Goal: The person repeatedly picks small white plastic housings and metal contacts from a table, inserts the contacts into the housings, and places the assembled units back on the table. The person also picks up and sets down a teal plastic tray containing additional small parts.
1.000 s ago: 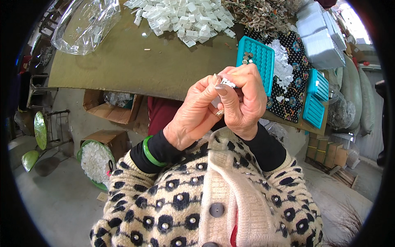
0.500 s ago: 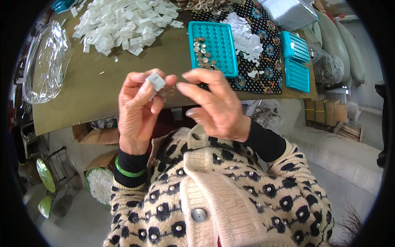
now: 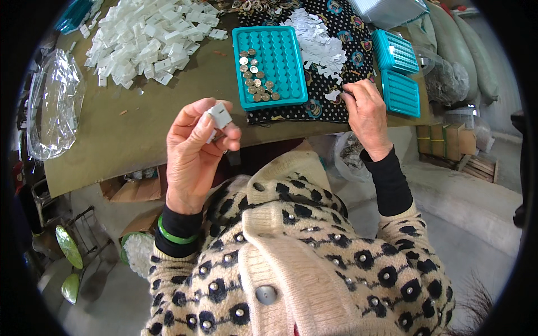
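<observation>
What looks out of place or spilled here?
Only minor strays: a small white piece lies on the dotted cloth near the right hand, apart from the heap of thin white pieces; a brown scrap sits alone on the table.

Olive-brn tbl (image 3: 106,148) over gry flr (image 3: 120,294); pale wall (image 3: 508,92) far R, nr lg sacks (image 3: 469,53).

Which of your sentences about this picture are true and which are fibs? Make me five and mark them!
1. The left hand holds a white piece. True.
2. Both hands grip that piece. False: the right hand is apart from it, near a white scrap.
3. Shiny discs lie in the big tray. True.
4. The right arm wears a bangle. False: the green bangle is on the left one.
5. A white pile lies left of the tray. True.
</observation>
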